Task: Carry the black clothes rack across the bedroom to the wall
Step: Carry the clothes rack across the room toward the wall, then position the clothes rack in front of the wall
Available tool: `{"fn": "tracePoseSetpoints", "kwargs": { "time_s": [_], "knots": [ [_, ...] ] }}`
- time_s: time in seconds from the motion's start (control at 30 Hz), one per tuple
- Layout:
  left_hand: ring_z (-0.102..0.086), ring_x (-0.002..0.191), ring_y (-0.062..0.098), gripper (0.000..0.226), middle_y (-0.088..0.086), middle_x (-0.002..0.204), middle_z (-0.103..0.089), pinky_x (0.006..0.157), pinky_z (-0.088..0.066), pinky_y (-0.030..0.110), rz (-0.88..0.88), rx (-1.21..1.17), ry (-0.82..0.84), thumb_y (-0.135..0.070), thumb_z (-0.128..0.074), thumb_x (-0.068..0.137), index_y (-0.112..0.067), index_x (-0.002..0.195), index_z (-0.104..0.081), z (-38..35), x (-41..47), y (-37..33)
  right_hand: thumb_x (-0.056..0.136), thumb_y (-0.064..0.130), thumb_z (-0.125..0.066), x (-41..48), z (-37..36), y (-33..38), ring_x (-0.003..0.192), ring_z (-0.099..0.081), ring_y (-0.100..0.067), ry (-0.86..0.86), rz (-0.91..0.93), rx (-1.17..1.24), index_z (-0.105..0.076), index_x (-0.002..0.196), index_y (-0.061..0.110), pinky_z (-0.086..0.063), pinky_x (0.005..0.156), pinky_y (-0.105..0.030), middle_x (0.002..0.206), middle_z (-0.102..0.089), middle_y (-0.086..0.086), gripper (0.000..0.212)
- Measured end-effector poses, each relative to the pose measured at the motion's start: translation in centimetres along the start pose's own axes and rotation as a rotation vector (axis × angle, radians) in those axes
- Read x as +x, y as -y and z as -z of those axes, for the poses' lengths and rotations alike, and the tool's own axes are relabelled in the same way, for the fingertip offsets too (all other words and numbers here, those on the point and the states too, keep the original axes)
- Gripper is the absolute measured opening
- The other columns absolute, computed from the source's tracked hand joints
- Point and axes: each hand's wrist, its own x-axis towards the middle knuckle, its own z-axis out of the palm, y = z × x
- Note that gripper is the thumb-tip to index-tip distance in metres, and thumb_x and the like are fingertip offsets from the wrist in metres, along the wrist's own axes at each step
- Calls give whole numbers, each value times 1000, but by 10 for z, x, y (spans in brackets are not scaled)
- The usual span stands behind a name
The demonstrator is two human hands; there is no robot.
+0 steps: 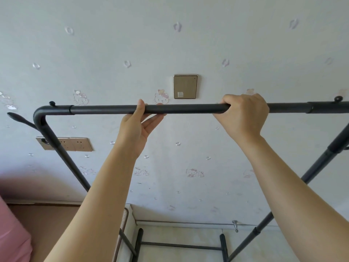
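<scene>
The black clothes rack (185,109) fills the view, its top bar running level from left to right in front of the pale wall (170,44). My right hand (243,115) is wrapped over the top bar from above, fingers curled round it. My left hand (137,123) is under the bar, thumb up against its near side and fingers loosely extended behind it. The rack's side poles slant down at left and right, and its base bars (181,246) show on the floor near the wall.
A gold wall switch (185,86) sits just above the bar, and a double socket plate (66,144) is at the left behind the pole. A pink bed edge (13,241) is at lower left. A small metal hook (235,225) juts out near the skirting.
</scene>
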Motion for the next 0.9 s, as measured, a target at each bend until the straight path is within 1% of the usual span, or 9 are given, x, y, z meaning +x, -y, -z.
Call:
{"fn": "tracePoseSetpoints", "kwargs": {
  "time_s": [0.03,0.07,0.13,0.23,0.37,0.47,0.57,0.73,0.9],
  "knots": [
    [-75,93,33,26,26,118,-68,92,-57,37,1,-2,0,-23,-51,102,-1,90,-56,-1,4,1,58,8,-67,1,-3,-2,42,-20,-29,-10,-1,4,-52,45,13,-32,51,-27,38,-23,-1,20],
    [-75,93,33,26,26,118,-68,91,-58,37,1,-4,2,-23,-50,102,-1,91,-55,-2,7,2,58,8,-68,3,-6,-3,42,-21,-28,-22,-2,7,-52,45,13,-32,52,-27,39,-24,-1,21],
    [-75,92,33,25,25,117,-69,88,-59,36,3,-3,8,-24,-50,102,0,93,-55,-4,14,3,59,9,-69,6,-13,-6,42,-23,-26,-46,1,6,-53,45,14,-22,55,-26,40,-24,1,22],
    [-75,94,35,27,26,117,-68,91,-58,37,1,1,20,-24,-48,103,-1,92,-55,-6,22,4,59,10,-70,9,-21,-10,43,-24,-25,-80,13,15,-53,45,15,-20,58,-25,41,-23,2,23],
    [-75,95,34,27,26,116,-69,96,-55,39,-8,7,25,-23,-47,103,-1,90,-56,-6,32,6,59,8,-73,13,-29,-10,44,-22,-24,-122,53,44,-51,44,18,-24,55,-25,44,-20,4,28],
    [-74,95,33,26,24,110,-72,99,-52,41,-11,-9,32,-23,-46,103,-2,90,-55,-4,38,8,61,7,-72,17,-37,-11,44,-22,-24,-135,65,49,-43,44,21,-26,53,-27,45,-19,4,36],
    [-75,94,31,26,20,101,-74,100,-52,42,-19,-27,43,-21,-45,104,-3,88,-55,-3,40,10,63,9,-70,18,-41,-13,43,-23,-24,-150,81,34,-43,43,17,-28,50,-29,44,-20,3,34],
    [-74,96,31,26,23,111,-71,100,-52,41,-32,-26,56,-22,-45,104,-1,92,-56,0,44,12,66,11,-70,20,-48,-14,41,-26,-24,-166,98,6,-39,43,16,-24,50,-30,43,-21,2,39],
    [-75,95,31,28,20,103,-74,98,-54,40,-32,-38,75,-22,-44,104,-1,90,-57,1,47,12,69,16,-70,19,-47,-14,42,-28,-24,-131,86,4,-44,44,16,-22,54,-28,43,-24,3,37]
  ]
}}
